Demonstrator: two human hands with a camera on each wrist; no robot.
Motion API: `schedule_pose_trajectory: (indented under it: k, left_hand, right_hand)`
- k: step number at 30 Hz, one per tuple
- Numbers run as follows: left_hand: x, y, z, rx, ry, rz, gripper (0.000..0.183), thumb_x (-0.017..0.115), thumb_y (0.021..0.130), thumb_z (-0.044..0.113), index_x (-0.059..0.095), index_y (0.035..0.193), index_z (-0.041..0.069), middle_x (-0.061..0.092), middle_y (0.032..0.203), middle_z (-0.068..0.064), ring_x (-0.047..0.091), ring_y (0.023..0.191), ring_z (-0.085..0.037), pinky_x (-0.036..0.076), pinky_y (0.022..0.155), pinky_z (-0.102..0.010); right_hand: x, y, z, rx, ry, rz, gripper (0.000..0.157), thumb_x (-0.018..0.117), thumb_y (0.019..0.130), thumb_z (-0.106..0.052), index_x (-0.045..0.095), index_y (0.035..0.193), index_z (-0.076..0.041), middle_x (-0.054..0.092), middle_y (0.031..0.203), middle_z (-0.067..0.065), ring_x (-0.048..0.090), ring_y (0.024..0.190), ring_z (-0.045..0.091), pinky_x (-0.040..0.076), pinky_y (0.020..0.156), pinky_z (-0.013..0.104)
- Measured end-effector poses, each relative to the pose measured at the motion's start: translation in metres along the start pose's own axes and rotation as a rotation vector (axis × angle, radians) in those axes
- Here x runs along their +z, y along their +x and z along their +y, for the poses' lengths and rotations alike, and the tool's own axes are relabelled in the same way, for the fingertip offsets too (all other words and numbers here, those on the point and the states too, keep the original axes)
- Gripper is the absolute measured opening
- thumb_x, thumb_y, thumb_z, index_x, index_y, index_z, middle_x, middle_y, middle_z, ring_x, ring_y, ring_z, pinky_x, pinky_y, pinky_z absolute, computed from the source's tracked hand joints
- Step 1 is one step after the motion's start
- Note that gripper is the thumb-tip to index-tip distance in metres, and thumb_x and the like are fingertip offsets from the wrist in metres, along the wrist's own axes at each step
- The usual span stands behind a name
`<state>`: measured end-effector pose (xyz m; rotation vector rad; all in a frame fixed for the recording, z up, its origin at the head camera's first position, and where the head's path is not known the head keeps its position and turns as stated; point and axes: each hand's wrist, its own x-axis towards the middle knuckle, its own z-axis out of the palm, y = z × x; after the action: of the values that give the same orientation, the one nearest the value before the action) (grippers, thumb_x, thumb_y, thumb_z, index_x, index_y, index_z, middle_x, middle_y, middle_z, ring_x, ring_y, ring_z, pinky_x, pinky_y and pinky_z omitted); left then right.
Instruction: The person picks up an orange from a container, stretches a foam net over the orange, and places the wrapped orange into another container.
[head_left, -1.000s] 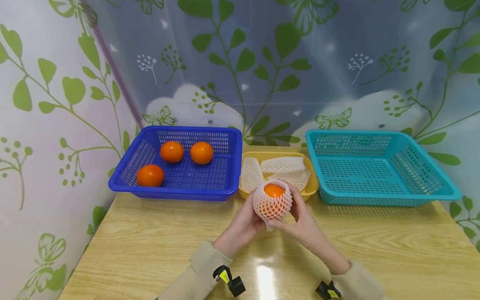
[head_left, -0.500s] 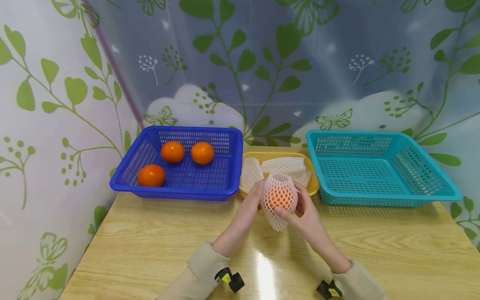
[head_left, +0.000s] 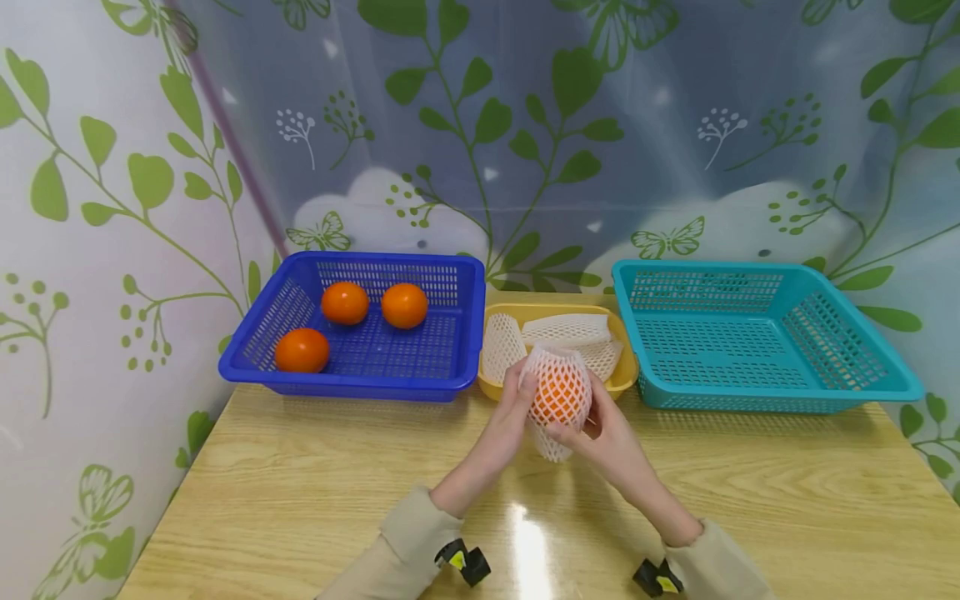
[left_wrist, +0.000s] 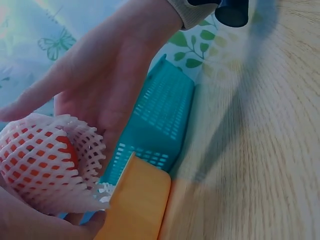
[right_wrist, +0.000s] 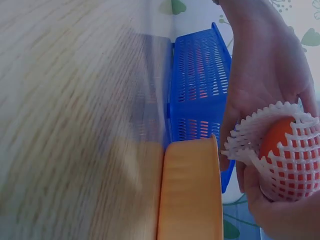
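Note:
Both hands hold a round orange fruit wrapped in a white foam net sleeve (head_left: 561, 392), above the front of the yellow bowl. My left hand (head_left: 501, 429) grips its left side, thumb on the net near the top. On the right, my right hand (head_left: 611, 433) holds the fruit with its thumb across the lower front. The net's upper end rises over the fruit, and a loose tail of it hangs below. In the left wrist view, orange skin (left_wrist: 70, 150) shows through an opening in the net. The far fingers are partly hidden behind the fruit.
A blue basket (head_left: 352, 382) with three orange fruits (head_left: 302, 350) stands at the left. Several white foam nets (head_left: 566, 329) lie in the yellow bowl (head_left: 626, 367) at the middle. To its right is a teal basket (head_left: 780, 392). A patterned curtain (head_left: 525, 192) hangs behind the wooden table (head_left: 337, 475).
The fruit's bare top, seen a second ago, is now covered by net. The wrapped fruit has been tipped, with the net's tail lower. My left thumb has moved onto the net's upper left.

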<state>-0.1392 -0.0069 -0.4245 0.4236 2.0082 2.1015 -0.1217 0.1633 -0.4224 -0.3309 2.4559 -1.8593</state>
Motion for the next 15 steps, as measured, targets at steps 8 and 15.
schedule_pose_trajectory:
  k: [8,15]
  left_hand:
    - [-0.004,0.000,0.004,-0.026,0.014,-0.061,0.056,0.021,0.111,0.045,0.019,0.161,0.018,0.041,0.159,-0.016,0.037,0.150,-0.033,0.027,0.125,-0.056]
    - [-0.015,0.002,0.013,-0.028,0.094,-0.068,0.057,0.025,0.111,0.047,0.030,0.159,0.017,0.041,0.160,-0.013,0.040,0.148,-0.033,0.037,0.120,-0.056]
  right_hand:
    - [0.000,0.001,-0.002,-0.013,0.014,0.045,0.081,0.072,0.094,-0.013,0.024,0.160,-0.014,0.047,0.149,0.019,0.057,0.129,0.032,0.053,0.095,0.018]
    - [-0.020,0.013,-0.016,-0.063,0.014,0.139,0.084,0.073,0.093,-0.012,0.024,0.160,-0.023,0.044,0.149,0.011,0.056,0.123,0.013,0.054,0.092,0.017]
